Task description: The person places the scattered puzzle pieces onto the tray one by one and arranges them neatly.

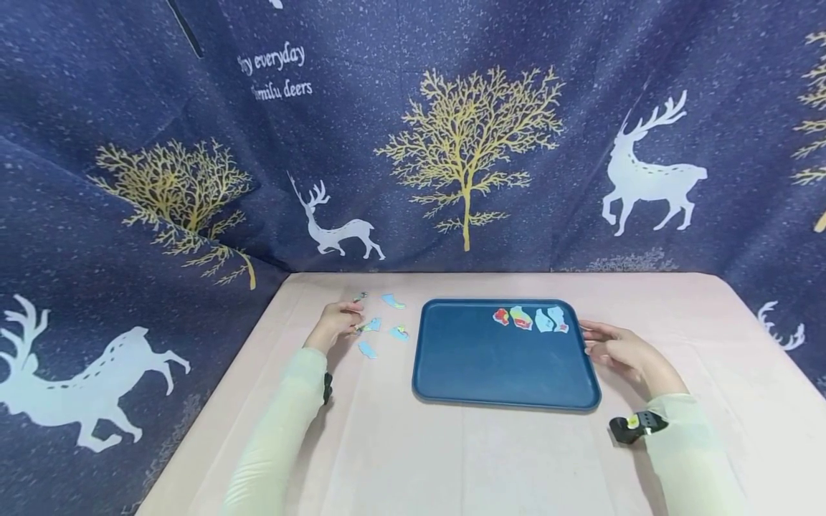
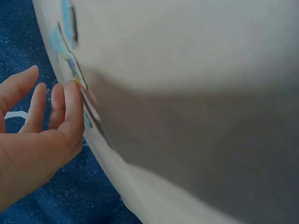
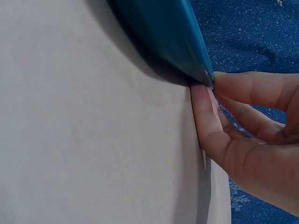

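The left hand [image 1: 337,321], fingers loosely extended, was at a colourful piece [image 2: 73,66] on the table [image 1: 400,459]; the right hand [image 1: 624,352] pinched the blue tray [image 1: 503,365] by its right rim.

In the head view, we find the prints on the loose pieces [image 1: 399,333] and on the arranged pieces [image 1: 521,319] too small to make out. Near the left hand [image 1: 335,321], we cannot identify a tiny dark fragment [image 1: 361,296]. The bottom edge cuts off the left sleeve [image 1: 277,437] and right sleeve [image 1: 690,459]; the left edge crops a white deer [image 1: 71,405]. In the left wrist view, we note the topmost piece blurred and truncated above. In the right wrist view, the tray [image 3: 159,37] and right hand [image 3: 252,140] both run out of frame.
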Available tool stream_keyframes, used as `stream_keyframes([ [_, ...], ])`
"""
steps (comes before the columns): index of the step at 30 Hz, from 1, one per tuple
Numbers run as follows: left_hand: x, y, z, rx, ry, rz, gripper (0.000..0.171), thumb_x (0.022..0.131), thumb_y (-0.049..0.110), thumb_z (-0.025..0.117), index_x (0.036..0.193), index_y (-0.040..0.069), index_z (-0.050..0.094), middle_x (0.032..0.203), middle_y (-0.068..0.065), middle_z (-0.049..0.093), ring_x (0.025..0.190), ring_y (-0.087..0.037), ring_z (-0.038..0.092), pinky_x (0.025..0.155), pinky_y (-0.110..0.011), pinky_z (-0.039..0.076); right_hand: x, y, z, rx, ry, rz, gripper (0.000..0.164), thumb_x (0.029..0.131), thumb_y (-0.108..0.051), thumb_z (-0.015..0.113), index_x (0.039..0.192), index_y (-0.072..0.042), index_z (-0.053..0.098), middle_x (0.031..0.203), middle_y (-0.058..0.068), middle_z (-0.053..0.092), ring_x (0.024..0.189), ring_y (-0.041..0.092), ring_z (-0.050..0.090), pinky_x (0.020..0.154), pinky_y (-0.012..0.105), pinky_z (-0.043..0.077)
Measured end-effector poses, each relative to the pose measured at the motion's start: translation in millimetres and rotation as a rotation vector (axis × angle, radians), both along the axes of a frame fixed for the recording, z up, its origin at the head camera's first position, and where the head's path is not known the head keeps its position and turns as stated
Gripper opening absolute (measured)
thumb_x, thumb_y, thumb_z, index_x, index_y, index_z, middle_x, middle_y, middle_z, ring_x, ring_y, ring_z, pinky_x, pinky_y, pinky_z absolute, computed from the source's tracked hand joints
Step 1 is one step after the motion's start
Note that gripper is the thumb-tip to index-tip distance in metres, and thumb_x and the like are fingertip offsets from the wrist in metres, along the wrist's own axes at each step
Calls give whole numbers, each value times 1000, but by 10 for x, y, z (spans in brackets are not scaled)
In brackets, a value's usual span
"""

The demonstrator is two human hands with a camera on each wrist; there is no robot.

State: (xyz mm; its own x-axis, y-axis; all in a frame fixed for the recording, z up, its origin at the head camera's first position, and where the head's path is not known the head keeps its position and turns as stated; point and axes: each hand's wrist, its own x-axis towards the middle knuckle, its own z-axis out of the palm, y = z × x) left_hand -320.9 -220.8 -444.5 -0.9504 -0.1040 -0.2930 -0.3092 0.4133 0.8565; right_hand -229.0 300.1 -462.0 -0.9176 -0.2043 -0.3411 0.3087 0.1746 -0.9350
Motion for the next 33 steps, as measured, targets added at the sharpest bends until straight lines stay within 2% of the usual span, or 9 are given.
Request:
stream_keyframes([
  [7, 11, -59, -73, -43, -6, -33, 34, 85, -7, 63, 117, 2, 66, 113, -16, 63, 64, -12, 52, 58, -21, 51, 0, 5, -6, -11, 17, 4, 83, 78, 14, 51, 150, 6, 11, 143, 32, 30, 97, 7, 54, 73, 21, 53],
  [10, 24, -76, -91, -79, 10, -76, 36, 80, -7, 65, 115, 2, 66, 113, -16, 62, 84, -20, 60, 70, -26, 57, 6, 1, 3, -18, 13, 0, 82, 79, 14, 51, 150, 6, 11, 143, 32, 31, 97, 6, 54, 74, 22, 53],
  [14, 28, -59, -124, -96, 21, -96, 42, 76, -9, 65, 118, 0, 65, 116, -17, 59, 99, -25, 59, 77, -27, 57, 18, 7, 10, -6, 19, 4, 83, 79, 14, 51, 151, 5, 11, 145, 33, 28, 97, 5, 54, 77, 24, 53],
  [18, 45, -22, -137, -122, 23, -104, 45, 75, -11, 63, 119, -1, 64, 113, -16, 58, 76, -15, 52, 62, -20, 49, 33, 18, 3, 35, 37, 17, 83, 79, 12, 53, 151, 4, 12, 147, 34, 26, 100, 7, 55, 78, 23, 54],
  [21, 61, -11, -125, -125, 14, -112, 45, 76, -12, 63, 120, -1, 63, 111, -16, 56, 64, -11, 45, 58, -20, 46, 52, 32, -5, 85, 67, 51, 82, 78, 10, 51, 150, 5, 13, 147, 34, 26, 112, 17, 54, 85, 21, 52],
  [24, 66, -14, -118, -122, -1, -109, 45, 77, -11, 64, 121, 2, 63, 113, -16, 54, 67, -13, 46, 61, -21, 49, 76, 51, -8, 144, 96, 90, 80, 78, 8, 49, 150, 6, 14, 148, 32, 27, 123, 26, 47, 89, 18, 47],
  [28, 69, -29, -126, -129, -3, -99, 45, 78, -9, 66, 121, 3, 65, 111, -14, 53, 77, -16, 49, 64, -22, 53, 90, 63, -2, 174, 99, 110, 81, 77, 8, 47, 150, 6, 13, 150, 31, 26, 128, 33, 43, 90, 22, 44],
  [31, 72, -41, -129, -118, 8, -83, 46, 77, -9, 67, 121, 3, 65, 94, -9, 54, 68, -14, 47, 60, -21, 50, 78, 50, 1, 150, 80, 98, 84, 75, 8, 49, 151, 6, 12, 150, 32, 22, 131, 40, 39, 92, 27, 45],
  [33, 74, -48, -126, -107, 21, -76, 47, 76, -10, 68, 121, 2, 65, 81, -5, 52, 60, -11, 45, 57, -20, 48, 61, 40, -2, 150, 83, 89, 84, 75, 8, 51, 150, 6, 13, 149, 33, 23, 129, 41, 40, 86, 24, 48],
])
